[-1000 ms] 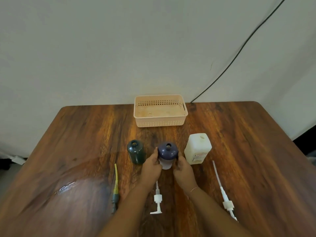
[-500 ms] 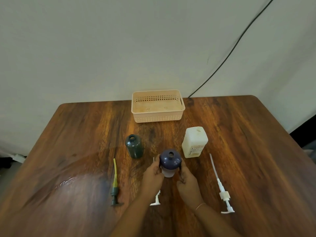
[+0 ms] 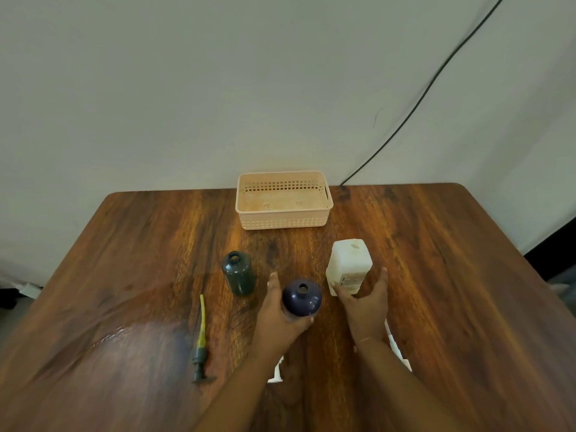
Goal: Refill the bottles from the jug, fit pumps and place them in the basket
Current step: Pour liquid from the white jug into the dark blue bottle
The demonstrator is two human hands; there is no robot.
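Observation:
My left hand [image 3: 277,319] grips the dark blue bottle [image 3: 301,297], which stands upright with its mouth uncapped. My right hand [image 3: 364,304] reaches round the base of the white jug [image 3: 349,265], thumb and fingers spread on either side of it; whether they touch it I cannot tell. A dark green bottle [image 3: 238,272] stands uncapped to the left. The peach basket [image 3: 283,224] sits empty at the table's far edge. A green pump with a yellow tube [image 3: 201,341] lies to the left. Two white pumps [image 3: 276,371] [image 3: 397,347] lie partly hidden under my arms.
The wooden table [image 3: 140,260] has a shiny wet-looking patch [image 3: 124,335] at the near left. A black cable [image 3: 420,101] runs down the wall to the table's back edge.
The blue bottle has come nearer to me. My right hand has let go of it and moved right to the jug; my left hand alone holds the bottle now.

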